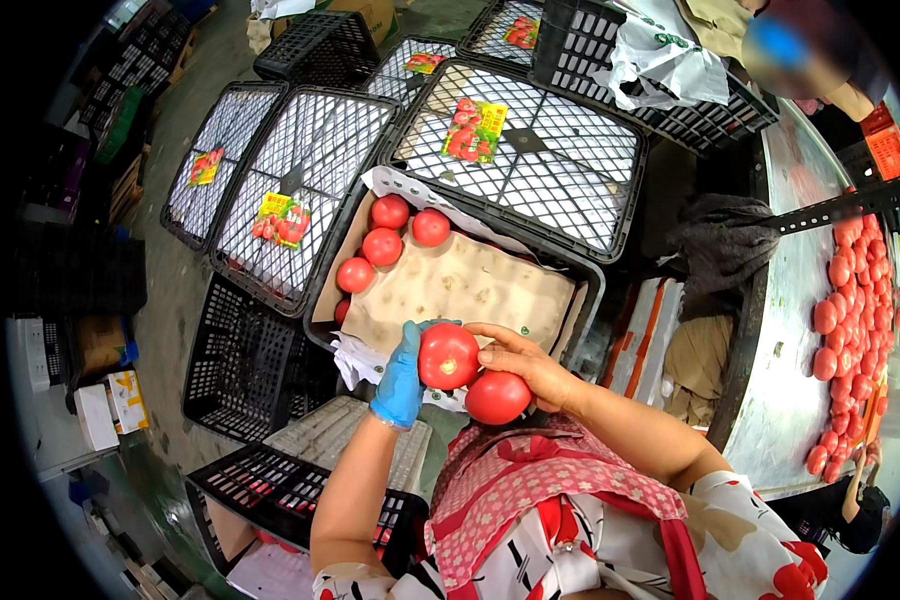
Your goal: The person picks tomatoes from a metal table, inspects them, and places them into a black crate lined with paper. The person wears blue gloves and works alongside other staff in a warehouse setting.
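Note:
My left hand (400, 382), in a blue glove, holds a red tomato (448, 356) with its blossom or stem spot facing up. A second tomato (498, 397) rests in my bare right hand (529, 364), whose fingertips reach to the side of the first tomato. Both hands are over the near edge of a black plastic crate (595, 289). Inside it lies a stained brown paper sheet (457, 289). Several tomatoes (382, 247) sit along the crate's left side, and white printed paper (405, 184) shows at its walls.
Lidded crates (525, 139) with tomato-picture labels stand beyond and left. An open black crate (236, 367) is at left, and another crate (270, 480) with tomatoes near my left forearm. At right, a metal table (772, 367) bears many tomatoes (855, 322). Other people (866, 502) are at the right.

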`<state>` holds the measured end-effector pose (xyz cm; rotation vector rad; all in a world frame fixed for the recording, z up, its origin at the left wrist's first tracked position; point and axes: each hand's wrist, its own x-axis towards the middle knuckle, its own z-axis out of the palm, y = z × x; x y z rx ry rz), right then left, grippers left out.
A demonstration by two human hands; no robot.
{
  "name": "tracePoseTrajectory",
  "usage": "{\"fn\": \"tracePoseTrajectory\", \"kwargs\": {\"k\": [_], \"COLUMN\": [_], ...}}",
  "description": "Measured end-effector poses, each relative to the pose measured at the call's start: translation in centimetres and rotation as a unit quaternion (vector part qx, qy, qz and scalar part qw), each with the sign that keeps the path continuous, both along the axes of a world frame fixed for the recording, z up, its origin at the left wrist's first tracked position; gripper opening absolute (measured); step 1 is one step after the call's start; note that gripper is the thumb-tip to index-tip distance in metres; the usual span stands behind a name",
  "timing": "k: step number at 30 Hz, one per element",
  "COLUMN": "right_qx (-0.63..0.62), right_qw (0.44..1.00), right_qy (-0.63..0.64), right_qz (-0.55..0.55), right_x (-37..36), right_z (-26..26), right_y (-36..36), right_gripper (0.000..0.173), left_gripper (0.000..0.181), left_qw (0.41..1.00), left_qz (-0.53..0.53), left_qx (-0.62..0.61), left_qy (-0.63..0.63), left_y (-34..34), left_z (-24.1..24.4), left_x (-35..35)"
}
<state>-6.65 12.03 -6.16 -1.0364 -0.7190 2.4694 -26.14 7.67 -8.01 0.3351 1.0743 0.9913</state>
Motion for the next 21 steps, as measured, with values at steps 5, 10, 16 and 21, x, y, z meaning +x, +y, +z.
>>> {"fn": "tracePoseTrajectory", "kwargs": {"k": [5,10,16,21], "right_qx": [0.044,0.077,0.069,0.089], "right_qw": [0.999,0.997,0.997,0.996], "right_qy": [0.009,0.017,0.023,0.012], "right_qz": [0.010,0.016,0.006,-0.008], "right_x": [-0.3,-0.2,0.2,0.5], "right_z": [0.8,1.6,2.8,3.5], "right_y": [-0.6,-1.1,-1.8,-2.4], "right_gripper": [0.055,0.057,0.055,0.054], "left_gripper": [0.046,0.045,0.054,0.060], "left_qw": [0.999,0.995,0.996,0.994], "left_qz": [0.021,0.070,0.060,0.060], "left_qx": [0.041,0.056,0.065,0.088], "left_qy": [0.029,0.040,0.009,0.019], "left_y": [-1.5,-2.2,-3.1,-3.7], "left_z": [1.2,2.4,4.1,6.0], "left_x": [0.1,0.7,0.9,1.8]}}
